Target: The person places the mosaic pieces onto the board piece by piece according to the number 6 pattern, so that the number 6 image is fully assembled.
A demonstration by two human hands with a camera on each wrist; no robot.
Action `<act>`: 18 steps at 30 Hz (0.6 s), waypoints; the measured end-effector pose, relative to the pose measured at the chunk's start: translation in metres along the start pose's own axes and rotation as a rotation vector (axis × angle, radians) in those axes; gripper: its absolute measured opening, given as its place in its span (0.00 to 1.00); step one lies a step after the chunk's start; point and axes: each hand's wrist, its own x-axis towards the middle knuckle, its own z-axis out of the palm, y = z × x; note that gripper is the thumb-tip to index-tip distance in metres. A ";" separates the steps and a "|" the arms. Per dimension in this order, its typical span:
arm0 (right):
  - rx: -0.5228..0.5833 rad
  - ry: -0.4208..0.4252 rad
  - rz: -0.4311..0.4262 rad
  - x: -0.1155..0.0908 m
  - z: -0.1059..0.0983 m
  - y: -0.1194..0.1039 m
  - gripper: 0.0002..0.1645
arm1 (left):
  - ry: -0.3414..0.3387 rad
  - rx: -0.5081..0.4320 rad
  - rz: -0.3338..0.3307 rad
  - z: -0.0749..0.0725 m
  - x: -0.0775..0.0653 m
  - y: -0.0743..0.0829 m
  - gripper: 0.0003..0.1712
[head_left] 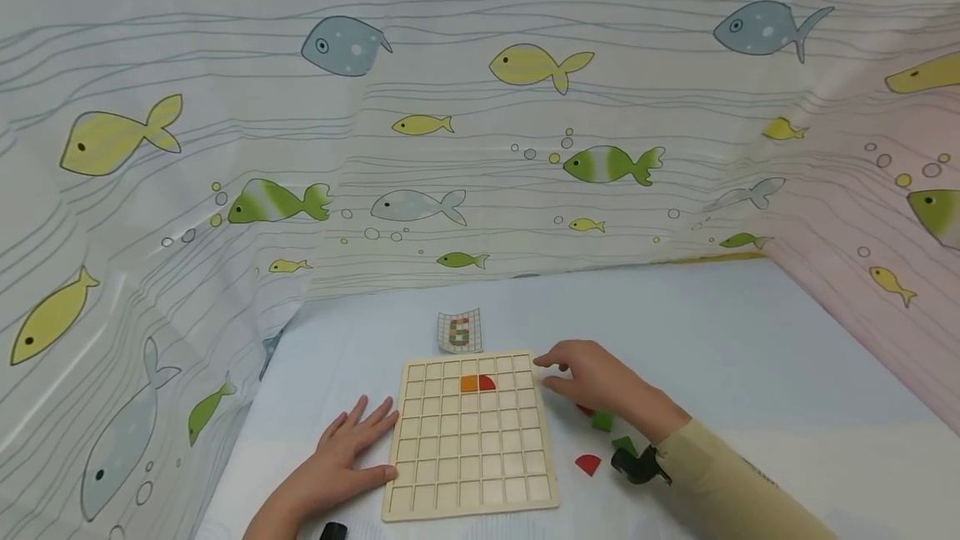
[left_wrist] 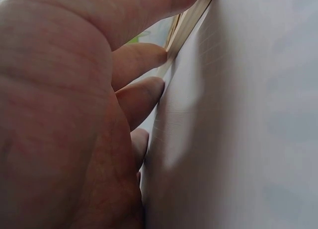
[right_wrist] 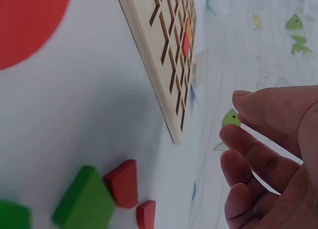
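A pale wooden grid board [head_left: 472, 445] lies in front of me. In its top rows sit an orange square tile [head_left: 468, 383] and, right beside it, a red quarter-round tile [head_left: 487, 382]. My left hand [head_left: 341, 455] rests with spread fingers at the board's left edge, thumb on the rim. Past the board's upper right corner hovers my right hand [head_left: 591, 375], fingers loosely bent, thumb and forefinger apart with nothing between them. Below that hand lie a green block [right_wrist: 87, 201], a red piece [right_wrist: 122, 183] and a loose red quarter-round tile [head_left: 588, 464], with another green piece [head_left: 624, 444] close by.
A small card [head_left: 460, 333] printed with a coloured figure on a grid lies just behind the board. A light cloth covers the table [head_left: 675, 332]. Fish-patterned curtains [head_left: 465, 157] enclose the back and sides. A black device [head_left: 637, 467] sits at my right wrist.
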 end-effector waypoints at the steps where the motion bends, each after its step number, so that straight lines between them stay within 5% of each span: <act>1: -0.002 0.000 0.007 -0.003 0.000 0.002 0.19 | 0.002 0.002 0.002 0.000 0.000 0.000 0.46; 18: 0.002 0.061 -0.032 -0.060 0.008 0.023 0.17 | 0.015 0.013 0.014 0.002 -0.001 -0.001 0.46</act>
